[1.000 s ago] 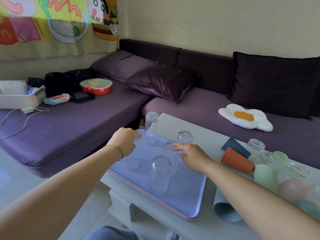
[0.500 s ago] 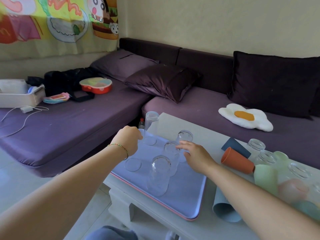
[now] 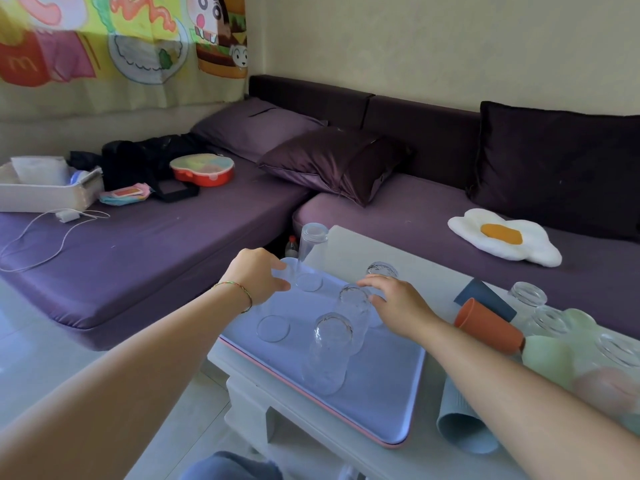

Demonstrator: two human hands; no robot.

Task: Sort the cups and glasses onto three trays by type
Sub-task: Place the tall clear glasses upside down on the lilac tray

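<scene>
Left hand (image 3: 258, 275) grips upright glass (image 3: 275, 320) near tray (image 3: 381, 393) left edge; right hand (image 3: 398, 306), fingers loosely spread, touches inverted glass (image 3: 353, 306) at tray centre.

Soft, even daylight fills the room, with weak shadows. The pastel plastic cups (image 3: 550, 356) at the lower right are blurred; edges bend.

A lavender tray (image 3: 381, 403) lies on the white bench (image 3: 346, 247). The left hand (image 3: 256, 275) grips the top of an upright glass (image 3: 273, 329) on the tray's left side, near a tall glass (image 3: 311, 251) at the far corner. The right hand (image 3: 398, 306) touches a middle upturned glass (image 3: 353, 306) with its fingertips; a nearer upturned glass (image 3: 329, 358) stands just in front. An orange cup (image 3: 488, 327) and a grey-blue cup (image 3: 460, 424) lie on their sides to the right of the tray.
</scene>
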